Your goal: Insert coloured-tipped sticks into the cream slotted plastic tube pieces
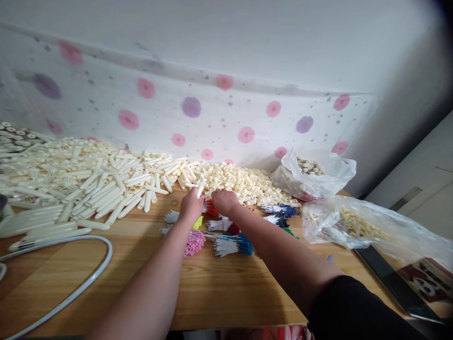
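Observation:
A cream plastic pen part (201, 188) sticks up out of my left hand (191, 208), whose fingers are closed around it. Just to the right, my right hand (224, 202) reaches down with its fingers bunched, over a bundle of red-ended pen refills (210, 208); whatever it grips is hidden. Around both hands lie more bundles of thin white refills: pink ones (194, 243), yellow ones (198, 222), light blue ones (233, 245), black ones (278, 219) and dark blue ones (288, 210). Behind my right hand spreads a heap of small cream clip pieces (240, 178).
Long cream pen barrels (113, 189) cover the table's left side. A white cable (88, 282) loops at the front left. On the right are an open plastic bag (318, 182), a clear bag of cream parts (361, 224) and a dark flat device (396, 283). Flowered sheeting (163, 106) hangs behind.

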### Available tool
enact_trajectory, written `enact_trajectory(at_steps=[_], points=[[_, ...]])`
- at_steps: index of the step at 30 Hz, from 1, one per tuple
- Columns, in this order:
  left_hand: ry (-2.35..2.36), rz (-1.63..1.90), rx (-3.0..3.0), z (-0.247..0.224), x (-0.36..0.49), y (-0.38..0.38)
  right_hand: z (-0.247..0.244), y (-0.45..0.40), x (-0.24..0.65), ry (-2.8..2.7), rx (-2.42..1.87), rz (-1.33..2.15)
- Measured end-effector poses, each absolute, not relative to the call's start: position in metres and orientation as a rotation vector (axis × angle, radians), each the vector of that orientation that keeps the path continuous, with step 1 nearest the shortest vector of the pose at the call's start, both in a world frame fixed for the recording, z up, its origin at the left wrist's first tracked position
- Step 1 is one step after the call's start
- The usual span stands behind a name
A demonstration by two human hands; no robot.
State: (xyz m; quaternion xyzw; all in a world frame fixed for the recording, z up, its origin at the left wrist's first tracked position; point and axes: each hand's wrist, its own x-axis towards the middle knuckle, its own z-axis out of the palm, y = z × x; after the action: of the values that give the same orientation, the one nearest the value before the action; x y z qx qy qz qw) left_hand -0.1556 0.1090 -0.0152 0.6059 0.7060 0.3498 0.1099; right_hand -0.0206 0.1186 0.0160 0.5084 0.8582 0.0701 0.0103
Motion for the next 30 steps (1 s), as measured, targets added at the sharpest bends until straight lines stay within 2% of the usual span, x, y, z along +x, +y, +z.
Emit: enact_trajectory(at_steps=[8, 12, 16, 19, 21, 23, 26, 30], points=[[1.868, 1.164, 1.796, 0.006, -0.143, 0.087, 0.044, 0.082, 0.055, 2.886, 1.660, 0.145], [1.238, 0.996, 1.847, 0.013, -0.117, 0.066, 0.037, 0.047, 0.070, 3.172, 1.541, -0.023], [1.102, 0.903, 1.717, 0.011, -0.103, 0.057, 0.019, 0.041, 0.072, 3.518, 1.566, -0.618], [1.064, 0.897, 1.659, 0.011, -0.102, 0.054, 0.007, 0.045, 0.075, 3.466, 1.601, -1.482], [1.010, 0.925, 1.641, 0.012, -0.102, 0.052, 0.003, 0.046, 0.078, 3.279, 1.480, -2.082], [0.971, 0.958, 1.626, 0.012, -0.101, 0.050, 0.004, 0.045, 0.081, 3.098, 1.382, -2.431], [0.943, 0.976, 1.560, 0.007, -0.098, 0.049, 0.008, 0.041, 0.083, 3.008, 1.374, -2.538], [0.920, 1.043, 1.518, 0.001, -0.092, 0.047, 0.011, 0.037, 0.079, 3.107, 1.542, -2.369]])
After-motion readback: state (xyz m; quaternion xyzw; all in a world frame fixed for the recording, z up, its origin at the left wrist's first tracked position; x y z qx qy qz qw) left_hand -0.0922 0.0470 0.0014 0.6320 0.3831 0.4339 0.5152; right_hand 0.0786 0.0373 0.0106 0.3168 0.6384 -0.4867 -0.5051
